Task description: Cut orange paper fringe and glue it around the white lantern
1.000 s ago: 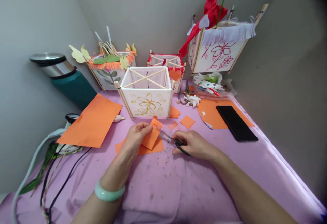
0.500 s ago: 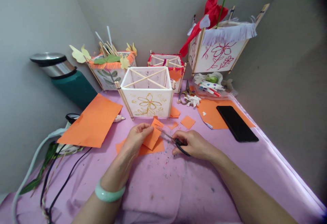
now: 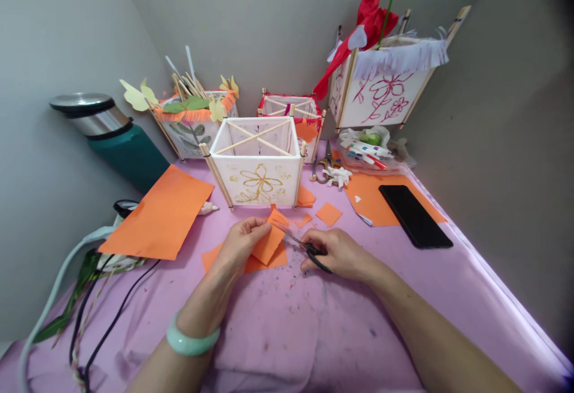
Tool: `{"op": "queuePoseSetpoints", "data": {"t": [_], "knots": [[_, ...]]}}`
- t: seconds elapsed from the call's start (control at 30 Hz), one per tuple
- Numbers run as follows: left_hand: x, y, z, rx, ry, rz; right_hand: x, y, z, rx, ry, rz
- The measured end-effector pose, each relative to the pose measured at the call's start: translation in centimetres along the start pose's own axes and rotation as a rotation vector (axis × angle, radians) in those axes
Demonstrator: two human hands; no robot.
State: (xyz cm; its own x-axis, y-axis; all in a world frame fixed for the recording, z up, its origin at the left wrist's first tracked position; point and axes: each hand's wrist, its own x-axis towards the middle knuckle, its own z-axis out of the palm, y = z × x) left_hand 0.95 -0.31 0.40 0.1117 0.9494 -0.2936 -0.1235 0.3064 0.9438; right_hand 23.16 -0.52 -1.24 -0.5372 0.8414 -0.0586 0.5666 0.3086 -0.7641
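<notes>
Between thumb and fingers, my left hand (image 3: 242,242) pinches a small piece of orange paper (image 3: 269,246) with slits along its upper edge. My right hand (image 3: 334,253) grips black-handled scissors (image 3: 313,249), their blades at the slit edge of that paper. Under the held piece lies a larger orange sheet (image 3: 278,259) on the purple cloth. Small orange squares (image 3: 329,214) are scattered just beyond my right hand. Straight ahead stands a white lantern-like box frame (image 3: 257,181) with a yellow flower drawn on its front and crossed sticks in its open top.
On the left are a teal bottle (image 3: 130,155), an orange sheet (image 3: 162,216) and cables (image 3: 122,306). Decorated boxes stand behind, one with a white fringe (image 3: 399,60). To the right, a black phone (image 3: 415,216) rests on orange paper. A second pair of scissors (image 3: 323,168) lies near the back.
The scissor blades have shifted slightly at the paper's upper edge. Both hands keep their hold, and the whole view has moved a little.
</notes>
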Motion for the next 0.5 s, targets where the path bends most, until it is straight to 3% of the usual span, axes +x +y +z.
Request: {"op": "queuePoseSetpoints", "data": {"t": [0.5], "knots": [[0.08, -0.21, -0.05, 0.008, -0.009, 0.005, 0.0, 0.06, 0.03, -0.004, -0.002, 0.004]]}}
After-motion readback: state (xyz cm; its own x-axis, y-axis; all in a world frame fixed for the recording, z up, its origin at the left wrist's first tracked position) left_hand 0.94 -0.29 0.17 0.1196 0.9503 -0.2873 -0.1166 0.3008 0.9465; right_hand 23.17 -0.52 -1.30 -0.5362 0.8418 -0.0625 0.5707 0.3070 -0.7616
